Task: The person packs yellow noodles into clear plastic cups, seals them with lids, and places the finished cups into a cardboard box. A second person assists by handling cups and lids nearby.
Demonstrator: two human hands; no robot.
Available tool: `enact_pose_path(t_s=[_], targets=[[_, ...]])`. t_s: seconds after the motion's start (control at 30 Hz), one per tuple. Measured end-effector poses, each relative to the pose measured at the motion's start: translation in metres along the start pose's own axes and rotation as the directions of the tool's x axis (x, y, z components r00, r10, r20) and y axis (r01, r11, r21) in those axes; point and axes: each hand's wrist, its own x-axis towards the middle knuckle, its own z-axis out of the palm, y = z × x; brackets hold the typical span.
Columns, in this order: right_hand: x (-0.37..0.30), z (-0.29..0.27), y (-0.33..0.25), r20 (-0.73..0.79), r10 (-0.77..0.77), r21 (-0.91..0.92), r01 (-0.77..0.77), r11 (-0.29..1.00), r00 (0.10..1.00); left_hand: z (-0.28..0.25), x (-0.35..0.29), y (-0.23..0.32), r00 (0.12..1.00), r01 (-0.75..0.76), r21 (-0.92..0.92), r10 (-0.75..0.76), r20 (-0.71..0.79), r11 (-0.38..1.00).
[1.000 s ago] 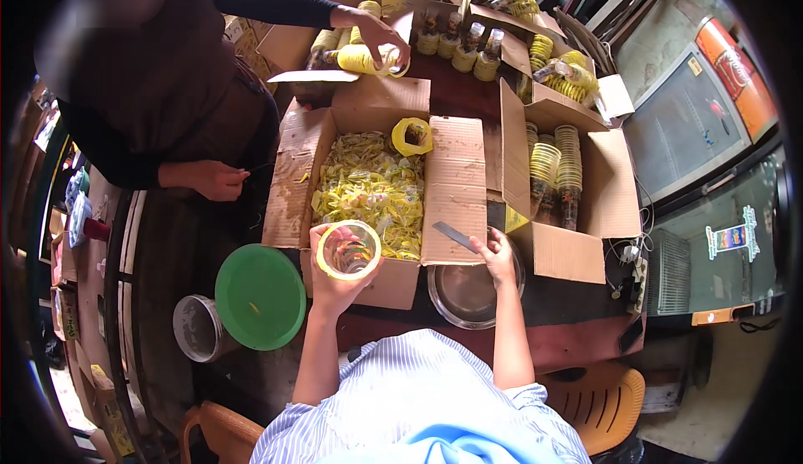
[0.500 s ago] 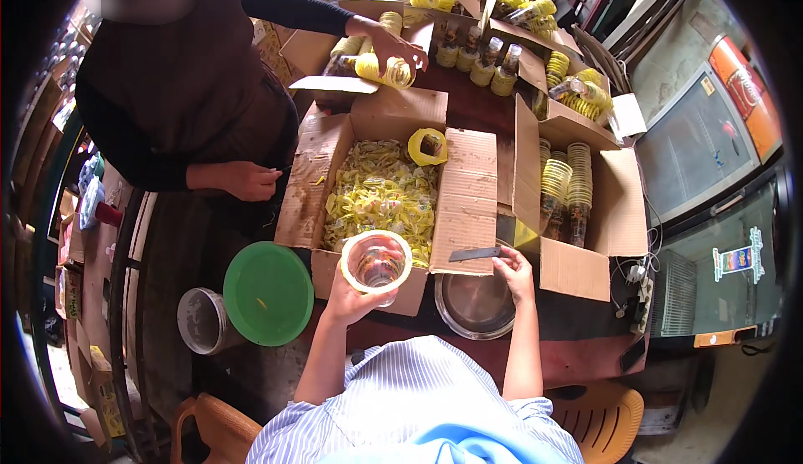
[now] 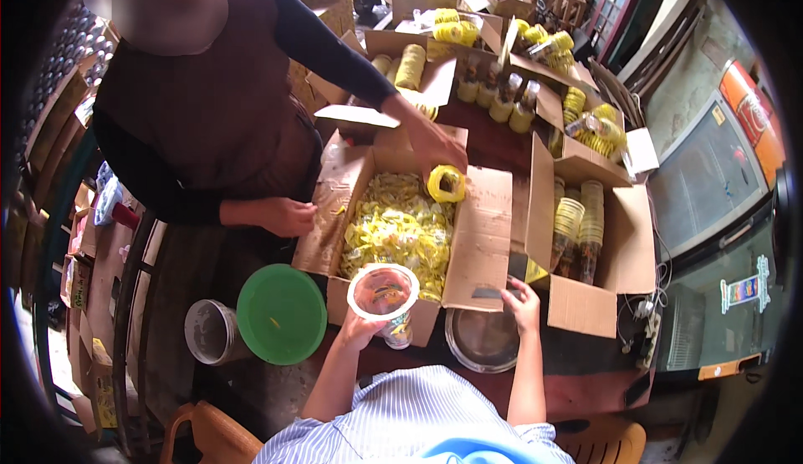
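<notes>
My left hand (image 3: 361, 332) is wrapped round a clear plastic cup (image 3: 399, 330) with a pale rim and printed sides. The cup is tilted, its mouth facing up toward me, over the near edge of an open cardboard box (image 3: 480, 238). Yellow plastic scraps (image 3: 397, 228) fill much of that box. In my right hand (image 3: 524, 307) a thin dark blade (image 3: 485, 293) is pinched between thumb and fingers, above the box's right flap. A co-worker's hand (image 3: 433, 148) touches a yellow-rimmed cup or stack of cups (image 3: 447, 184) at the box's far right corner.
A round metal tray (image 3: 483, 343) lies below my right hand. Left of me stand a green basin (image 3: 281, 315) and a white bucket (image 3: 209, 332). A second carton (image 3: 583, 307) at right holds stacked cups (image 3: 590, 221). Bottles (image 3: 522, 109) and more cartons stand farther back.
My view has shifted, so the scene sits lower. The co-worker's hand has moved from the stack behind to the yellow-rimmed cup in the scrap box. The cup in my left hand has tilted.
</notes>
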Motion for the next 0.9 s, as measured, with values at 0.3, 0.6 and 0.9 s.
enact_pose_path(t_s=[0.3, 0.6, 0.9], targets=[[-0.080, -0.010, 0.024, -0.059, 0.544, 0.941, -0.136, 0.310, 0.837, -0.025, 0.001, -0.032, 1.000, 0.007, -0.264, -0.010, -0.009, 0.964], [-0.131, 0.083, -0.077, 0.299, 0.275, 0.871, -0.379, 0.313, 0.914, -0.004, -0.004, 0.002, 0.983, -0.141, 0.369, 0.173, -0.054, 0.919], [-0.133, 0.164, -0.156, -0.207, -0.654, -0.025, 0.665, 0.747, 0.727, -0.005, -0.008, -0.007, 0.876, -0.452, 0.677, 0.433, 0.214, 0.581]])
